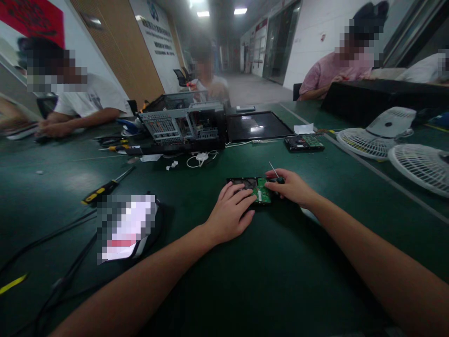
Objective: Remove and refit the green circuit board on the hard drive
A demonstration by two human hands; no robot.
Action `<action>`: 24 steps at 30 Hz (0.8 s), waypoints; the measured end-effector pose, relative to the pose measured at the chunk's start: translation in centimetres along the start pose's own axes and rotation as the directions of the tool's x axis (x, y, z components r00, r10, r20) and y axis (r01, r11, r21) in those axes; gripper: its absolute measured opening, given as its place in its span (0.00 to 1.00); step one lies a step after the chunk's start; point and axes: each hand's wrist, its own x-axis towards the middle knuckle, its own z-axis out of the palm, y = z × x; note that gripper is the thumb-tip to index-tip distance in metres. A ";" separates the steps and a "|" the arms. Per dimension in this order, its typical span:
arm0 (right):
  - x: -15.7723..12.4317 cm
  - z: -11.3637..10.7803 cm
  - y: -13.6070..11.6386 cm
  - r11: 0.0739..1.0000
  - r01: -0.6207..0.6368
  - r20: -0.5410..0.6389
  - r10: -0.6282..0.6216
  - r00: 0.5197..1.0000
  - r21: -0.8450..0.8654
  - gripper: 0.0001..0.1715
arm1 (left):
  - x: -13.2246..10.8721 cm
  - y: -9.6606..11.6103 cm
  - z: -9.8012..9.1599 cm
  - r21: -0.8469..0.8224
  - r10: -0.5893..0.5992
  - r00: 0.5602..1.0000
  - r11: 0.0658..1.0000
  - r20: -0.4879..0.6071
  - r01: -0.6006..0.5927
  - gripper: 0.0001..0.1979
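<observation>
A hard drive [260, 197] lies on the green table before me, its green circuit board facing up. My left hand [229, 210] rests over its left part, fingers stretched out and lying on top. At the right end of the drive, my right hand [289, 188] is closed on a small screwdriver [280, 179] with a dark handle. The thin metal shaft points up and away from the drive, and the palm hides part of the handle. My right fingertips touch or nearly touch the board's edge.
Beyond are an open computer case [175, 126], a dark flat panel [258, 125] and another hard drive [304, 142]. White fan parts [365, 141] lie right. A yellow-black screwdriver [101, 191], a blurred lit device [128, 229] and black cables [52, 234] lie left. Several people sit around the table.
</observation>
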 end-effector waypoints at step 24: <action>0.0 -0.4 -0.2 0.975 0.055 -0.004 -0.056 0.998 0.216 0.29 | 0.0 0.0 -0.2 0.022 -0.018 0.999 1.000 0.041 0.017 0.21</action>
